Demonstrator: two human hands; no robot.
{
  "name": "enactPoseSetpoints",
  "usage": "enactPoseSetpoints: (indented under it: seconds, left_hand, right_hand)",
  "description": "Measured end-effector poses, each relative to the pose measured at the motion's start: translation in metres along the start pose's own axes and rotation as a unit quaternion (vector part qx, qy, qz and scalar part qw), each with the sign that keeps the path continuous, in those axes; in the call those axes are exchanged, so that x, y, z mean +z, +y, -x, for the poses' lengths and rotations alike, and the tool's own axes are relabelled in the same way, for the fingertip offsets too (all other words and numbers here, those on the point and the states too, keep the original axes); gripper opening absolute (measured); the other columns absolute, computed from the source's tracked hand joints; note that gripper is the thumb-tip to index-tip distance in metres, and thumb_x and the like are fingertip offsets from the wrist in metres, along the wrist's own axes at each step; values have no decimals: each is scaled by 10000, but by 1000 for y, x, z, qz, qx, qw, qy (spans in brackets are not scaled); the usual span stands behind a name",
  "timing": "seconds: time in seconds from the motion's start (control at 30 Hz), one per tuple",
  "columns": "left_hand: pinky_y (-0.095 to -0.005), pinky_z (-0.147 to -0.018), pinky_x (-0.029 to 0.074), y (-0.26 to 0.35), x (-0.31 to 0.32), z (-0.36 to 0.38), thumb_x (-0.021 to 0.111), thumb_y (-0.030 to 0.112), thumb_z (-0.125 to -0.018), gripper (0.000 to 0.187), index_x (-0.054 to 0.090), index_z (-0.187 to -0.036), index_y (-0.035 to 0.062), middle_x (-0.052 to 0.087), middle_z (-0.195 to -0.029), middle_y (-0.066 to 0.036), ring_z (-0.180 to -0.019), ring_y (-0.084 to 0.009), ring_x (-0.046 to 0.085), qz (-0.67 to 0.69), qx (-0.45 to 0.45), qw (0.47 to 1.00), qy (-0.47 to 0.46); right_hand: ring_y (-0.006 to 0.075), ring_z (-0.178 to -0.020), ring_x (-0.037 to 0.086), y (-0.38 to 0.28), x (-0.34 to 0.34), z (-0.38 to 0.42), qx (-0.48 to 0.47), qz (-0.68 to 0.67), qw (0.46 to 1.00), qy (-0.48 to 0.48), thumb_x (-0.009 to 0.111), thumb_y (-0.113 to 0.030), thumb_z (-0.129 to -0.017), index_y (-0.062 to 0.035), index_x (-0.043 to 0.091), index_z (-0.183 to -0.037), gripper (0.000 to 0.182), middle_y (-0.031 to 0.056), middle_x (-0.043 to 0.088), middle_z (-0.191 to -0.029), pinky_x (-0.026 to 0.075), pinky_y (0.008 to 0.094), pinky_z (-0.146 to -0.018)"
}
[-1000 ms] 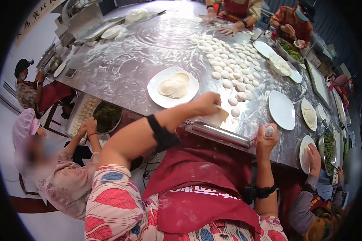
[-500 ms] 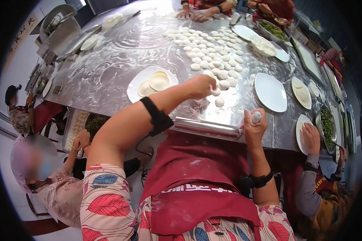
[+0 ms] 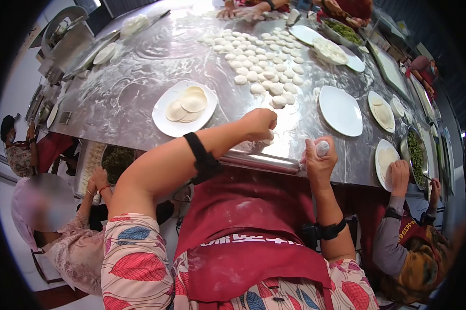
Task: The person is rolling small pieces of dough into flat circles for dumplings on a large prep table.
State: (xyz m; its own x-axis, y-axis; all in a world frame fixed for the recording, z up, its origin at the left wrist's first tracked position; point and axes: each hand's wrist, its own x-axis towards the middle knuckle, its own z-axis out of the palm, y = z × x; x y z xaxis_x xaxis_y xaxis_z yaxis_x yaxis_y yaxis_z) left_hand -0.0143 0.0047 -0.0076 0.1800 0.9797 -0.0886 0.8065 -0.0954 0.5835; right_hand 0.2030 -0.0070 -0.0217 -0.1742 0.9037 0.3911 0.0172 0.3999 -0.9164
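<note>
My left hand (image 3: 261, 124) is closed over a small white dough piece (image 3: 268, 137), mostly hidden under the fingers, just above the metal rolling pin (image 3: 266, 161). The pin lies along the near table edge, its left part behind my forearm. My right hand (image 3: 320, 156) is wrapped round the pin's right end. Beyond my left hand, several round dough pieces (image 3: 257, 89) spread over the floured metal table (image 3: 135, 98). Round flat wrappers (image 3: 193, 99) overlap on a white plate (image 3: 163, 121) to the left.
An unused-looking white plate (image 3: 341, 111) lies right of the dough. Further right are plates of wrappers (image 3: 382, 111) and a bowl of green filling (image 3: 415, 150). A co-worker's hands (image 3: 251, 11) work at the far edge; other people sit left and right.
My left hand has come back from the dough pieces toward the rolling pin, with a dough piece under its fingers. My right hand stays at the pin's end. The view has shifted slightly.
</note>
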Motion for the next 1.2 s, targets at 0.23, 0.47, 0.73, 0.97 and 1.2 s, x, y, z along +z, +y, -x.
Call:
enactPoseSetpoints:
  seconds: [0.23,0.47,0.73,0.97,1.2]
  left_hand:
    - [-312,-676,516,-14,4,8,729,88,-674,165,719,-835,53,691,-790,-101,-733,-194,663,88,-47,994,42]
    - [-334,-697,515,3,10,6,720,90,-677,155,734,-827,53,688,-783,-149,-745,-235,673,28,-61,993,98]
    - [-327,-649,499,-6,10,20,664,95,-676,112,645,-750,13,652,-705,-136,-689,-231,644,122,-132,982,48]
    - [-347,-711,492,-1,6,5,664,128,-744,177,641,-877,14,661,-819,-136,-776,-246,640,52,-61,997,-17]
    - [-343,-702,487,-14,1,12,651,85,-737,124,647,-836,10,664,-817,-142,-790,-241,635,95,-16,994,-59]
  right_hand:
    - [80,-439,499,5,6,-19,23,31,999,9,631,-24,-848,-45,455,-796,185,20,507,-549,381,241,-394]
    - [114,-422,504,31,32,-73,-26,95,995,10,659,-33,-811,-28,458,-782,202,35,506,-546,393,267,-399]
    - [100,-449,517,5,7,-17,5,29,999,19,645,-28,-822,-24,475,-807,170,36,536,-579,386,255,-397]
    - [128,-455,515,42,24,-66,-54,136,989,39,659,-58,-813,-22,491,-796,172,66,548,-583,407,288,-437]
    - [117,-435,521,4,9,-17,24,47,998,23,641,-49,-828,-33,463,-786,183,44,522,-543,390,275,-394]
